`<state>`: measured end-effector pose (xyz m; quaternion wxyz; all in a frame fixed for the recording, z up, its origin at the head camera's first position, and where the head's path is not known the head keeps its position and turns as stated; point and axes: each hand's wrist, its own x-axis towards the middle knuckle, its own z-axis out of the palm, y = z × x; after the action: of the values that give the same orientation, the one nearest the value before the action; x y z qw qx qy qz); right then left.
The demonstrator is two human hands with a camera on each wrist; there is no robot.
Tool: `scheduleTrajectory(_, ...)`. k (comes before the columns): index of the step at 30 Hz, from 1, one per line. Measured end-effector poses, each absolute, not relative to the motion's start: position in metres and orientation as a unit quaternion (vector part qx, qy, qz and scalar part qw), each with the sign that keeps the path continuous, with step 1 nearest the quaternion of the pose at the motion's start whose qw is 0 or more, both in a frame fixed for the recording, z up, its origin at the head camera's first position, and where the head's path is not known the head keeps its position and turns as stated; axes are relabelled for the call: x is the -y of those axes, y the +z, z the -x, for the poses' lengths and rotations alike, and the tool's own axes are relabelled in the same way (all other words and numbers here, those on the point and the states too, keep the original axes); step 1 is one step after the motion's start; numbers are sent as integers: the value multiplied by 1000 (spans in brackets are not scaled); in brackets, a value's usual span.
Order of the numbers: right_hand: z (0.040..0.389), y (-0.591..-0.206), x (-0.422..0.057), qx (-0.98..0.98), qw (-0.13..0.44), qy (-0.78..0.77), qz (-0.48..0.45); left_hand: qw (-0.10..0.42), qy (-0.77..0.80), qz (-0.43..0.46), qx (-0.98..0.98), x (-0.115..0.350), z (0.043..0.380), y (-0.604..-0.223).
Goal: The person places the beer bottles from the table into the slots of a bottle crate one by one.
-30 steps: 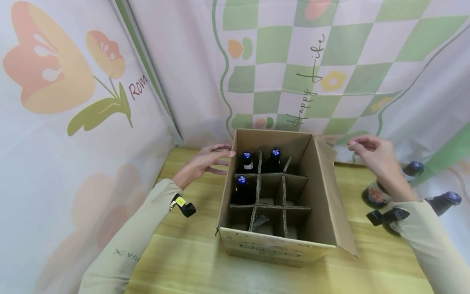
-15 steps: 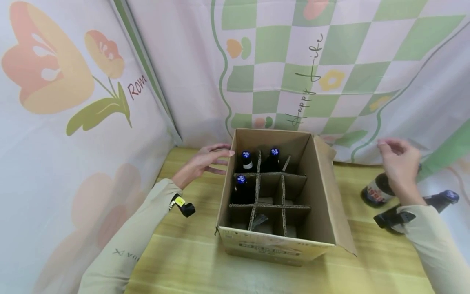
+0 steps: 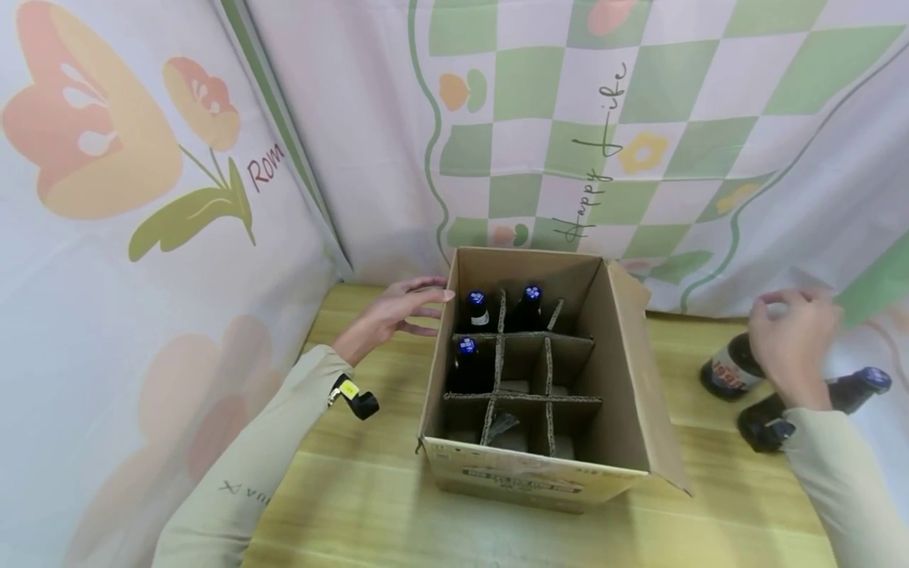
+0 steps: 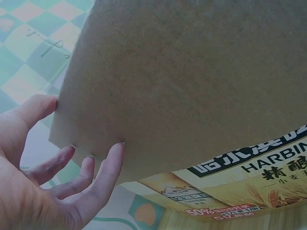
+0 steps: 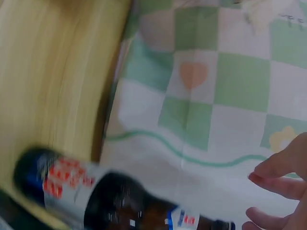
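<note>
An open cardboard carton (image 3: pixel 521 477) with brown dividers (image 3: pixel 547 339) stands on the table. Inside, blue-capped dark bottles (image 3: pixel 474 355) fill two back cells and the middle-left cell. My left hand (image 3: pixel 390 314) rests its fingertips on the carton's left side near the back corner. In the left wrist view, the thumb and fingers (image 4: pixel 108 167) touch the plain cardboard flap (image 4: pixel 177 91). At the right, my right hand (image 3: pixel 798 347) hovers over two dark beer bottles, holding nothing, fingers loosely bent. The farther labelled bottle (image 3: pixel 727 369) and the nearer bottle (image 3: pixel 767 422) are partly hidden by it.
A flap (image 3: pixel 656 410) sticks out along the carton's right side. Crumpled dark scrap (image 3: pixel 503 426) lies in a front cell. The wooden table (image 3: pixel 341 489) meets printed curtains (image 3: pixel 355 142) at the left and back.
My right hand has moved right and down, from beside the carton's flap to above the bottles. My left hand and the carton have stayed in place.
</note>
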<state>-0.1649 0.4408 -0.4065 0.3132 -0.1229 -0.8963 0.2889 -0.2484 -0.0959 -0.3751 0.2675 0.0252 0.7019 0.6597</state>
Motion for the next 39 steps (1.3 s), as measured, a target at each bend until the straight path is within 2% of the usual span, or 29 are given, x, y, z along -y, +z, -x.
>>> scheduleTrajectory(3, 159, -412, -447, 907, 308, 266, 110, 267, 662, -25, -700, 94, 248, -375)
scheduleTrajectory(8, 148, -415, -457, 935, 182, 263, 154, 269, 662, -25, -699, 92, 249, -375)
scheduleTrajectory(11, 147, -418, -461, 942, 148, 255, 163, 271, 662, -27, -698, 91, 249, -376)
scheduleTrajectory(18, 155, -422, -462, 930, 149, 275, 192, 268, 659, -22, -703, 94, 249, -376)
scheduleTrajectory(24, 162, -426, -465, 911, 189, 311, 196, 269, 656, -20, -705, 95, 248, -376)
scheduleTrajectory(32, 173, -440, -463, 874, 175, 390, 230, 267, 657, -25, -705, 93, 248, -375)
scheduleTrajectory(39, 183, -455, -463, 829, 208, 456, 250, 264, 658, -22, -704, 94, 248, -375)
